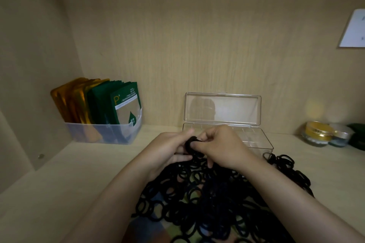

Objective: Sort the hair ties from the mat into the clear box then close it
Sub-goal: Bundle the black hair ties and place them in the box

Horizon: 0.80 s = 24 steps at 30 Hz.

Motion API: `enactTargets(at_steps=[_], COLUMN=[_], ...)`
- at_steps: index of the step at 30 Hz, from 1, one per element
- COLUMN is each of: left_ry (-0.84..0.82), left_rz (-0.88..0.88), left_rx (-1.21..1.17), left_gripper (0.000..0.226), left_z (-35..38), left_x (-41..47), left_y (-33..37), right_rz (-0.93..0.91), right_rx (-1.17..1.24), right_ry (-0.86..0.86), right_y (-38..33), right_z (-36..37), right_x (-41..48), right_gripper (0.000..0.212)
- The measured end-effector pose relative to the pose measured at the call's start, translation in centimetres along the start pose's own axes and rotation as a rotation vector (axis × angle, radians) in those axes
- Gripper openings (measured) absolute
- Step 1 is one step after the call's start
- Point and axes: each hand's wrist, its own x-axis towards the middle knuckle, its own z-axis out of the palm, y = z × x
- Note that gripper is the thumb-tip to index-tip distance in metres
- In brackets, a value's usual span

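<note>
Lying heaped at the front edge of the pale wooden shelf (pixel 65 179): a large pile of black elastic hair ties (pixel 207 203), spread over a mottled green-and-blue mat (pixel 146 229) and spilling off it to the right.

Just behind the pile, near the back edge: a clear rectangular plastic box (pixel 264 144), its hinged lid (pixel 223 109) raised upright against the back wall. What the box holds cannot be told.

Above the far end of the pile, in front of the box: the left hand (pixel 166 148) and the right hand (pixel 223 148), meeting, fingers and thumbs of both curled and pinching one small bundle of black ties (pixel 190 144) between them.

Back left corner: a translucent plastic bin (pixel 102 134) holding upright green sachets (pixel 122 104) and gold sachets (pixel 71 100).

Back right corner: a gold-lidded glass jar (pixel 318 131) just beside a silver-lidded glass jar (pixel 340 136).

On the back wall, upper right: a white card (pixel 353 31).
</note>
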Motion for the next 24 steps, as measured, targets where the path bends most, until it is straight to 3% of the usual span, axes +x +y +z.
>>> enactTargets(at_steps=[3,8,10,14,19,21,24], left_ry=[0.001,0.024,0.085,0.221,0.255,0.248,0.231], left_rz=[0.033,0.033,0.028,0.019,0.062,0.071,0.087], left_rx=[0.071,0.100,0.173,0.250,0.297,0.323,0.348], left_gripper=[0.021,0.025,0.024,0.021,0.021,0.022,0.024], left_z=[-0.1,-1.2,-1.6,-2.7,-3.2,-3.3,-3.1], left_x=[0.0,-0.1,-0.1,-0.2,-0.3,-0.1,0.1], left_y=[-0.2,-0.1,-0.1,0.4,0.7,0.4,0.1], right_rz=[-0.017,-0.004,-0.032,-0.191,-0.318,-0.302,-0.298], right_rx=[-0.010,0.114,0.072,-0.350,-0.887,-0.962,-0.981], right_ry=[-0.017,-0.176,-0.148,-0.029,-0.299,-0.303,-0.201], right_y=[0.1,-0.5,-0.6,-0.2,0.4,0.7,0.8], right_z=[0.1,-0.7,-1.2,-1.7,1.2,1.9,2.7], right_x=[-0.1,-0.4,-0.4,-0.1,-1.0,-1.1,-0.4], right_gripper=[0.018,0.015,0.015,0.005,0.052,0.050,0.030])
